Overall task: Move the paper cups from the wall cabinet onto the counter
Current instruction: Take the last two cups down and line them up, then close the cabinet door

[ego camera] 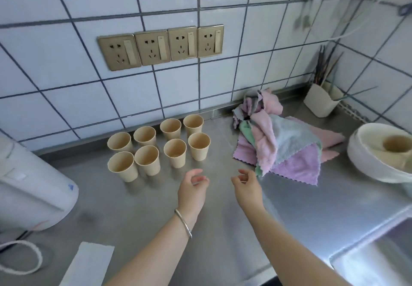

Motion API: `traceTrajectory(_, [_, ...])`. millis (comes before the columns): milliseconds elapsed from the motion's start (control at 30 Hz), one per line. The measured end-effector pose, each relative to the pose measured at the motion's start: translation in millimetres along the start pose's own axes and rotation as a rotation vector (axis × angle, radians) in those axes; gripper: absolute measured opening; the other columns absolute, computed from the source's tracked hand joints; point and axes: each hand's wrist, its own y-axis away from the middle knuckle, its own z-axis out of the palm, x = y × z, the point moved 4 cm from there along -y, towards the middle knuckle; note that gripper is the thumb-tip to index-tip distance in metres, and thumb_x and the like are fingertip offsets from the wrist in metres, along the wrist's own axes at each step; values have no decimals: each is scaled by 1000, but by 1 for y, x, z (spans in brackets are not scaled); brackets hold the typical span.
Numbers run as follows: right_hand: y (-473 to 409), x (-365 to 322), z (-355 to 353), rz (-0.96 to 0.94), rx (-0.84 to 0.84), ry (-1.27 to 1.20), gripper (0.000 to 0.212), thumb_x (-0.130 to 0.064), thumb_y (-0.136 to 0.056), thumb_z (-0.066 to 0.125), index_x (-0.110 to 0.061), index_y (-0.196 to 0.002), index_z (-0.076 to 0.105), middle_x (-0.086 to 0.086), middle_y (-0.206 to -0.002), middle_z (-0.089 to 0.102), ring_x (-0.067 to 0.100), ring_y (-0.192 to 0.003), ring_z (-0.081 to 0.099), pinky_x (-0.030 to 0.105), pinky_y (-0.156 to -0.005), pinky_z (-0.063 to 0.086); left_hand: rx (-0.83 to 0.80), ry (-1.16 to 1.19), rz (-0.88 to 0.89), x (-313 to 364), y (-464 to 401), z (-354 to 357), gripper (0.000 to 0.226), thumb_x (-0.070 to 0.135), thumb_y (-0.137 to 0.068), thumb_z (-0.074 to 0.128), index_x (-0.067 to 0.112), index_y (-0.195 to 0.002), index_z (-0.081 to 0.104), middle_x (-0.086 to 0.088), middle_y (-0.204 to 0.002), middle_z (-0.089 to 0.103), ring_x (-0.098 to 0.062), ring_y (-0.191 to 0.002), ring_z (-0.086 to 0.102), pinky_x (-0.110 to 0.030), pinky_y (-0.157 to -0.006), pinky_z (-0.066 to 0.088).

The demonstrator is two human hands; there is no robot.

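Observation:
Several tan paper cups (175, 153) stand upright in two rows on the steel counter (223, 230), close to the tiled wall. My left hand (192, 188), with a metal bangle on its wrist, hovers just in front of the nearest cups, fingers loosely curled and holding nothing. Beside it, my right hand (247, 186) is also empty with fingers apart, near the edge of the cloth pile. The wall cabinet is out of view.
A heap of pink, grey, green and purple cloths (283, 147) lies right of the cups. A white bowl stack (381, 156) and a utensil holder (321, 102) sit far right. A white appliance (29, 187) stands left; wall sockets (160, 47) above; a sink edge (367, 261) lower right.

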Motion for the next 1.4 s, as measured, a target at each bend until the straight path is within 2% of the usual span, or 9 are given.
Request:
traceTrajectory(167, [62,18,-53,37,241,-150,29,-17,-88,53,-18,-117,53,0,-98,58,21,-81,58,24,-60,43,-287,-102,64,6,51,34,20,5,-84,58,16,-101,59,6,-78,59,-12,-66,50,-26,-63,39])
traceTrajectory(400, [155,56,-154,85,556,-295,16,-24,-88,57,-23,-104,53,1,-96,62,27,-96,63,45,-91,51,-669,-194,143,7,158,102,17,7,-84,59,23,-90,59,3,-81,60,-15,-71,52,-30,-74,41])
traceTrajectory(533, [221,90,-218,126,760,-384,14,-20,-86,57,-22,-100,56,-2,-84,64,27,-91,65,49,-89,52,-898,-261,181,-1,241,144,15,10,-85,58,25,-91,59,5,-84,61,-15,-76,54,-31,-79,44])
traceTrajectory(800, [388,135,-343,107,1121,-439,8,-16,-88,55,-23,-92,56,2,-85,64,18,-79,63,36,-78,52,-1259,-255,269,-11,438,200,19,7,-86,56,24,-93,59,5,-89,64,-13,-86,59,-34,-83,48])
traceTrajectory(967, [516,161,-417,134,1353,-386,12,-19,-89,54,-17,-100,59,1,-86,66,17,-80,62,37,-80,51,-1509,-238,282,-26,586,217,19,5,-84,57,22,-93,60,1,-89,65,-15,-81,59,-33,-78,47])
traceTrajectory(1100, [606,186,-459,177,1480,-369,9,-19,-90,53,-19,-98,56,3,-94,65,24,-94,62,44,-92,51,-1672,-239,332,-43,695,223,19,4,-82,59,19,-94,62,-3,-92,67,-19,-88,63,-35,-83,52])
traceTrajectory(1167, [649,197,-474,190,1564,-366,11,-22,-92,51,-20,-101,56,6,-102,65,22,-97,62,41,-90,52,-1767,-236,338,-48,745,223,21,3,-83,59,15,-100,62,-4,-95,67,-18,-88,62,-26,-78,51])
traceTrajectory(1300, [731,210,-505,221,1722,-346,14,-27,-93,50,-21,-104,57,3,-101,65,20,-94,62,26,-65,50,-1949,-189,319,-54,843,219,20,5,-85,59,17,-101,59,-2,-97,66,-14,-86,61,-18,-66,48])
traceTrajectory(1400, [782,212,-526,223,1834,-328,12,-28,-90,54,-23,-98,60,5,-103,67,23,-97,63,41,-83,55,-2051,-172,284,-56,902,217,21,5,-85,58,17,-102,59,1,-94,65,-14,-84,61,-13,-57,48])
